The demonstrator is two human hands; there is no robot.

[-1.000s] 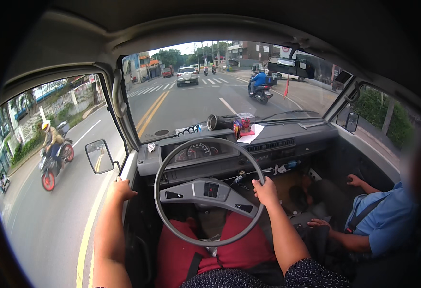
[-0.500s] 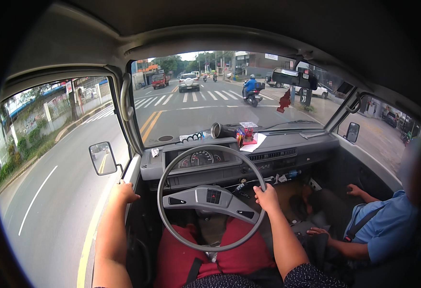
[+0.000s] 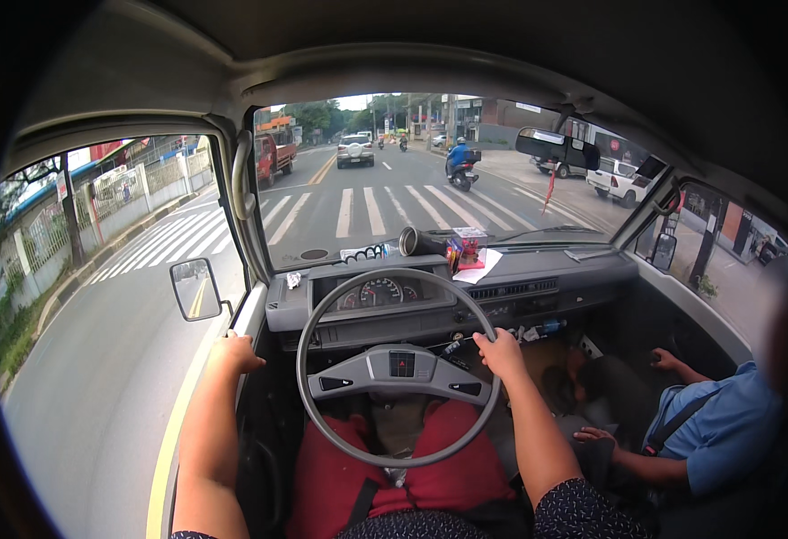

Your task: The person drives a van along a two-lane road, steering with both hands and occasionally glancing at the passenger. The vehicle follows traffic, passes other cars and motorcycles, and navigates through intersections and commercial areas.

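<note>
My right hand [image 3: 500, 353] is closed around the right side of the grey steering wheel [image 3: 378, 363]. The wheel's spokes sit almost level. On the left, my left hand [image 3: 236, 354] grips the door's window sill [image 3: 203, 377], thumb on the inner side; its other fingers are partly hidden. Just ahead of it stands the side mirror [image 3: 194, 289]. Behind the wheel rim, the instrument cluster [image 3: 378, 293] shows round dials. My legs in red trousers [image 3: 452, 449] are below the wheel.
A crosswalk [image 3: 374, 211] lies just ahead. Beyond are a silver SUV [image 3: 355, 151], a motorcycle rider in blue [image 3: 460, 160] and a red truck [image 3: 274, 159] at left. A passenger in a blue shirt [image 3: 726, 422] sits at right. A clear box [image 3: 471, 247] stands on the dashboard.
The crosswalk and red truck have come closer. The steering wheel has turned slightly counterclockwise, my right hand moving with it. The hanging red ornament has swung edge-on. My left hand stays on the sill.
</note>
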